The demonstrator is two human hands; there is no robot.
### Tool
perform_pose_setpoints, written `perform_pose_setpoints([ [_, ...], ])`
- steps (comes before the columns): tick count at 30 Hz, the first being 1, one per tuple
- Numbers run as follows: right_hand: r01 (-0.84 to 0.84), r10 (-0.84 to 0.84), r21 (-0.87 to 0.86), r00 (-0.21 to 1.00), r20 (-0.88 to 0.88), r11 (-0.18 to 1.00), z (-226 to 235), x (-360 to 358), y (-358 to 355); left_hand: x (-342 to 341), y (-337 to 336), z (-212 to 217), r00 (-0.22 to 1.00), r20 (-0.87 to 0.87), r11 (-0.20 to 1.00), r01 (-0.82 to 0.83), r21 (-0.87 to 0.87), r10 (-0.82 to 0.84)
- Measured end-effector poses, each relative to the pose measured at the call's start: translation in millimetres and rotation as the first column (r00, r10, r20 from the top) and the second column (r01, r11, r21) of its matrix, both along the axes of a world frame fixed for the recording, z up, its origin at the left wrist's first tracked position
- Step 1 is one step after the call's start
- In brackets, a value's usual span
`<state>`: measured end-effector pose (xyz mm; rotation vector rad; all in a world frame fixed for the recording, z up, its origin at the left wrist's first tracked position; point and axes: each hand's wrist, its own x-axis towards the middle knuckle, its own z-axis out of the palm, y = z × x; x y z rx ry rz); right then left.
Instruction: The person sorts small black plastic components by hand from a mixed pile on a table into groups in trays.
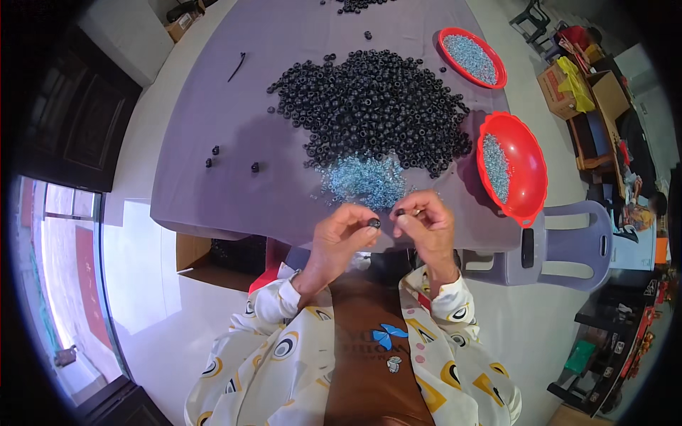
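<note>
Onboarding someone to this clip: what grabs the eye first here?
The big heap of small black ring-shaped beads in the middle of the purple-grey table stands out first, with a smaller patch of pale blue translucent beads at its near edge. Two shallow red plastic bowls holding more blue beads sit at the table's right side. At the near edge, the left hand pinches one black bead and the right hand another.
</note>
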<state>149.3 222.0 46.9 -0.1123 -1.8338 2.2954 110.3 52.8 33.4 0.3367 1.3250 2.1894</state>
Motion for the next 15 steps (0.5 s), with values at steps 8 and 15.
perform_pose_setpoints([
  [8, -0.106, 0.109, 0.035, 0.991, -0.084, 0.994, 3.8, 1.3, -13.6, 4.8, -4.0, 8.8, 0.99, -0.142, 0.999, -0.028, -0.021, 0.024],
  [15, -0.095, 0.105, 0.114, 0.99, -0.089, 0.989, 7.1, 5.4, -16.4, 2.0, -4.5, 10.0, 0.998, -0.063, 1.0, -0.009, 0.015, 0.01],
])
